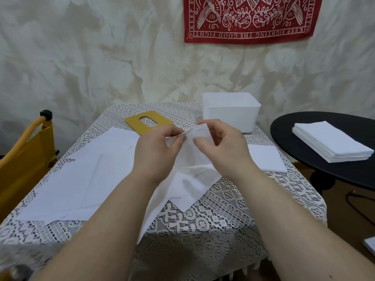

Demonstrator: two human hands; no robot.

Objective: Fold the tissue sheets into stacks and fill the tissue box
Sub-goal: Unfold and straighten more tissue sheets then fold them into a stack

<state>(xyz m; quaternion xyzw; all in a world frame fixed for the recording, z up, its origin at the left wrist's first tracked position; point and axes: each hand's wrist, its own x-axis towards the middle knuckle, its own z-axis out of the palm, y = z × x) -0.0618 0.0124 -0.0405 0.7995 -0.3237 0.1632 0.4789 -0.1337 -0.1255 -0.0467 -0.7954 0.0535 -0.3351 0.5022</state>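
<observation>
My left hand (156, 151) and my right hand (221, 147) are raised above the table's middle, both pinching the top edge of one white tissue sheet (188, 179). The sheet hangs down crumpled and drapes onto the lace tablecloth (213, 220). Several unfolded sheets (81, 179) lie spread on the left of the table. A small folded tissue stack (265, 158) lies at the right edge. The white open tissue box (231, 110) stands at the back right, and its yellow slotted lid (148, 122) lies flat to its left.
A black round side table (324, 151) on the right carries a thick stack of white tissues (330, 141). A yellow chair (24, 153) stands at the left. A red bandana (249, 19) hangs on the wall behind.
</observation>
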